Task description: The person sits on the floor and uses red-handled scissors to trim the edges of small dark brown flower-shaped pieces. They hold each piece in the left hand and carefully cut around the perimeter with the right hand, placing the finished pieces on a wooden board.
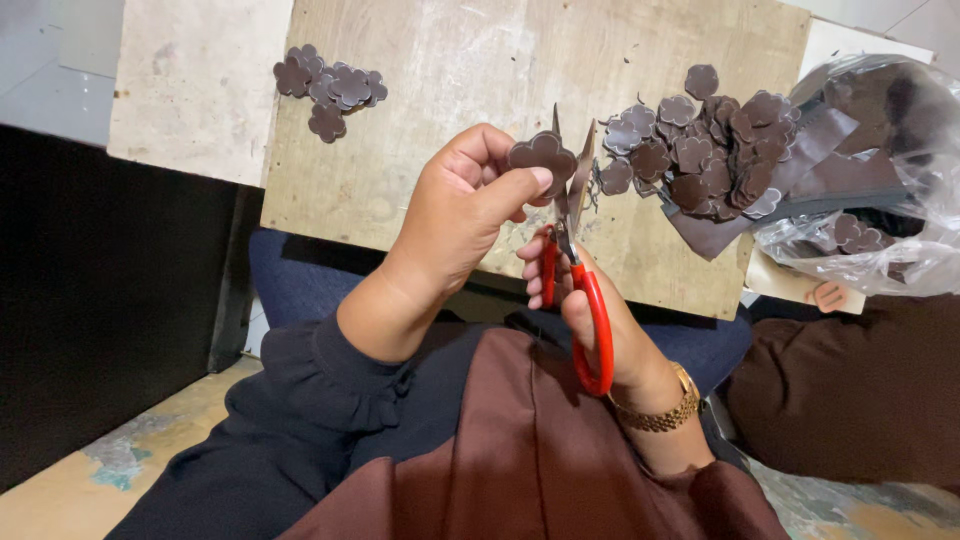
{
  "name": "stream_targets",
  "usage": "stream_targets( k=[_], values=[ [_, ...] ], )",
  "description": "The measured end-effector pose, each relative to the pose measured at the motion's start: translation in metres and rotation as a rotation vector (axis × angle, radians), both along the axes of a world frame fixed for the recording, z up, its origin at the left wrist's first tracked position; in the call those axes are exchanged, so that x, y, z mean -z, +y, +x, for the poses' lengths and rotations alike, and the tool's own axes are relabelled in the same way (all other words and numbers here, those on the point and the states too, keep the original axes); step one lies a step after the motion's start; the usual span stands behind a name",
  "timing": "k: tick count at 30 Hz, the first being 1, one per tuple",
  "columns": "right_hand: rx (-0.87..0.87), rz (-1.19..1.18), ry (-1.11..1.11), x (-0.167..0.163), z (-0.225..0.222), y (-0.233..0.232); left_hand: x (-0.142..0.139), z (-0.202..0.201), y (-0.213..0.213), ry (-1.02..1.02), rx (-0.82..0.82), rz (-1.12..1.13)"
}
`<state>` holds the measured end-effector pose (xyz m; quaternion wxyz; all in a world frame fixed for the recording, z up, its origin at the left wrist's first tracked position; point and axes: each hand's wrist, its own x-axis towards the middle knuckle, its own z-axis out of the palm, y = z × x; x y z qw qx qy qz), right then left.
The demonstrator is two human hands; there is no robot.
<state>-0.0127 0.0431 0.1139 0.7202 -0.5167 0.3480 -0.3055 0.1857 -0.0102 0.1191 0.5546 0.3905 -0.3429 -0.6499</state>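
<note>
My left hand pinches a dark brown flower-shaped leather piece between thumb and fingers, over the near part of a pale wooden board. My right hand grips red-handled scissors; the blades point up and are parted around the right edge of the piece. A gold watch sits on my right wrist.
A small pile of cut flower pieces lies at the board's far left. A larger heap of pieces with brown leather scraps lies at the right. A clear plastic bag with more pieces sits at the far right. My lap is covered by brown cloth.
</note>
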Motion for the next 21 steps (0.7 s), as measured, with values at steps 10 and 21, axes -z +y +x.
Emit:
stream_targets(
  k=[10,21],
  values=[
    [0.007,-0.019,-0.047,0.004,0.0,0.004,-0.002,-0.004,0.003,0.116,0.005,0.018],
    [0.001,-0.041,-0.046,-0.002,0.003,0.003,-0.015,-0.005,0.007,0.094,0.001,-0.026]
  ],
)
